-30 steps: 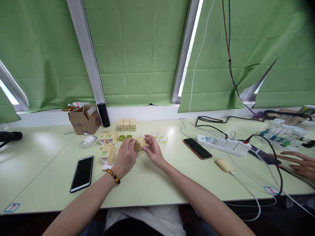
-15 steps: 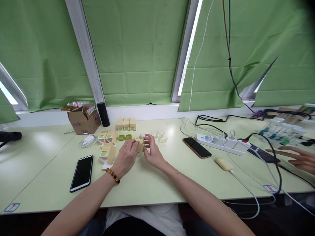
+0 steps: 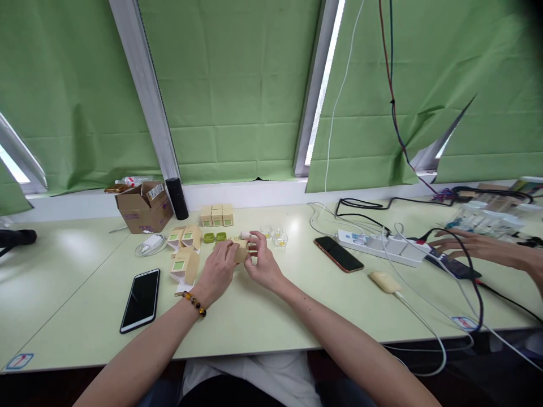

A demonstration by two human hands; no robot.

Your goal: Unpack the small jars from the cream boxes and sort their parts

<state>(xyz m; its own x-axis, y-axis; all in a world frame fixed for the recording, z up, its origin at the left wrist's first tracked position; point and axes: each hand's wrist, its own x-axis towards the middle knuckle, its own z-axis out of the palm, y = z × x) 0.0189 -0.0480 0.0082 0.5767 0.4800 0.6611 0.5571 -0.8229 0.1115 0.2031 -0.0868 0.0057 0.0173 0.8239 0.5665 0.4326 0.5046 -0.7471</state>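
Observation:
Between my two hands is a small tan cardboard box [image 3: 241, 252]. My left hand [image 3: 219, 263], with a beaded bracelet at the wrist, is closed on its left side. On the right side, the fingers of my right hand [image 3: 263, 261] pinch the box's edge. Several tan boxes with raised flaps [image 3: 185, 264] stand left of my left hand. Behind them lie two green square trays [image 3: 215, 237]. A small white cylinder [image 3: 245, 234] and clear little cups with yellow bits [image 3: 280, 240] sit just beyond my right hand.
Three closed tan boxes [image 3: 216, 215] stand at the back, near a black cylinder [image 3: 177, 198] and a brown carton [image 3: 145, 207]. Phones lie left [image 3: 140, 299] and right [image 3: 338, 254]. A power strip [image 3: 384, 247] with cables is at right, beside another person's hand [image 3: 470, 244].
My hands stay on the box with only slight finger movement. At the right, the other person's hand has reached farther in, over the phone by the power strip.

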